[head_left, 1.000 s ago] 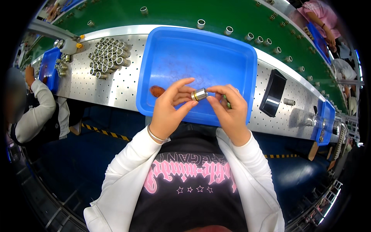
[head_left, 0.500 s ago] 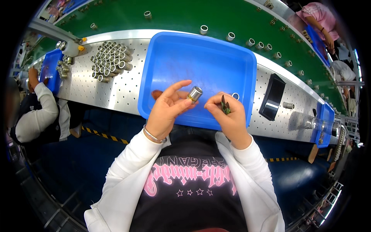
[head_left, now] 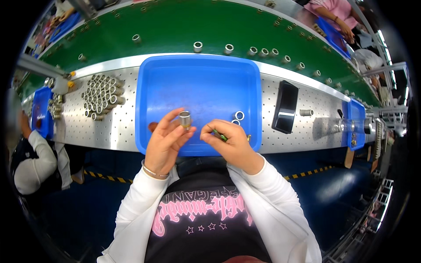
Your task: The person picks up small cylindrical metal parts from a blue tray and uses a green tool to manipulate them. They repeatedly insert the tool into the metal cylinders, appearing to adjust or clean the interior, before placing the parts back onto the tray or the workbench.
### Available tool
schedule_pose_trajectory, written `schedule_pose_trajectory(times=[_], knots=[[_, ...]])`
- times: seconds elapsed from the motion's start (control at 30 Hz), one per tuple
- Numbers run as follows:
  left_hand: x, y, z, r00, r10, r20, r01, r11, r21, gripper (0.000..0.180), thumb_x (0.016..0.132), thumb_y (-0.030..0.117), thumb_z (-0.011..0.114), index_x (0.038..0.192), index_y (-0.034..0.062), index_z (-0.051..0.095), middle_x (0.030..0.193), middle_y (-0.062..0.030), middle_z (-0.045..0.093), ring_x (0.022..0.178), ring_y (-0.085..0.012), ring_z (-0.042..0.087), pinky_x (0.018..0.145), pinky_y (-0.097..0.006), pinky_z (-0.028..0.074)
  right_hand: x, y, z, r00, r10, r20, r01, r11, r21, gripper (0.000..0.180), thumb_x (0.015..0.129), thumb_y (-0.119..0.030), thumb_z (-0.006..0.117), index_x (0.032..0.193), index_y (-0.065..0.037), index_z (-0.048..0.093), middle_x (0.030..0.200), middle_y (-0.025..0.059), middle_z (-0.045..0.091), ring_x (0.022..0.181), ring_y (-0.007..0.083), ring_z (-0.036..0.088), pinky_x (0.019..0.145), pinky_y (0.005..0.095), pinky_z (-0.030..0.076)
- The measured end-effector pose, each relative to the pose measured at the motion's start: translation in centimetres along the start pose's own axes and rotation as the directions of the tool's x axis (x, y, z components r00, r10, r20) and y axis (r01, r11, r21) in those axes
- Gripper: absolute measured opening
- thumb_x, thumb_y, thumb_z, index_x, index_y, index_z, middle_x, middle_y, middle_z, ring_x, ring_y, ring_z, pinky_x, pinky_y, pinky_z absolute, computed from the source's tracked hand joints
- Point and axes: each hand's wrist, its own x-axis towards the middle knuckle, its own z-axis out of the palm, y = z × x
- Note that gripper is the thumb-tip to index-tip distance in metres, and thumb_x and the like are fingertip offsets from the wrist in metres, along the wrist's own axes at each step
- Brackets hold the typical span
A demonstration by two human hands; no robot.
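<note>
Over the near part of a blue tray [head_left: 250, 66], my left hand [head_left: 163, 141] pinches a short silver metal sleeve [head_left: 185, 117] between thumb and fingers. The sleeve stands nearly upright, its open end facing up. Just right of it, my right hand [head_left: 234, 142] is closed around a small green and dark object [head_left: 220, 135]; its kind is unclear and the fingers hide part of it. A gap separates the two hands. Beyond my right hand, a pale ring [head_left: 239, 115] lies in the tray with a second one partly behind the hand. A brown patch [head_left: 152, 126] shows beside my left hand.
Several metal sleeves [head_left: 100, 97] stand grouped on the perforated metal table [head_left: 125, 131]. Right of the tray lie a black flat device [head_left: 285, 107] and one sleeve [head_left: 306, 112]. Behind runs a green belt [head_left: 175, 26] carrying spaced sleeves. Co-workers sit left and far right.
The whole view has shifted, with the tray now further left. My left hand has turned the sleeve more upright. Another ring shows near my right hand, which keeps hold of the green object.
</note>
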Motion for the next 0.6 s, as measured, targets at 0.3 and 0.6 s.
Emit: schedule_pose_trajectory(times=[0.3, 0.6], knots=[[0.0, -1.1, 0.9, 0.913, 0.302, 0.275, -0.408, 0.707, 0.578, 0.049, 0.082, -0.011, 0.052, 0.128, 0.0004, 0.041, 0.112, -0.0133, 0.054, 0.103, -0.0208, 0.059, 0.089, -0.028, 0.047, 0.6, -0.6, -1.8, 0.974, -0.150, -0.170, 0.102, 0.959, -0.263, 0.020, 0.074, -0.005, 0.067, 0.094, -0.003, 0.064, 0.082, 0.0077, 0.062, 0.078, 0.0191, 0.059, 0.066, 0.0287, 0.045], [-0.4, -0.7, 0.9, 0.984, 0.039, 0.173, -0.082, 0.966, 0.247, 0.048, 0.083, -0.002, 0.058, 0.128, 0.0005, 0.043, 0.112, -0.0120, 0.055, 0.100, -0.0225, 0.059, 0.088, -0.032, 0.047, 0.5, 0.0, -2.3, 0.966, -0.181, -0.184, 0.087, 0.899, -0.428, 0.011, 0.073, -0.011, 0.068, 0.079, -0.004, 0.063, 0.074, 0.0080, 0.062, 0.065, 0.0255, 0.061, 0.055, 0.0308, 0.046]])
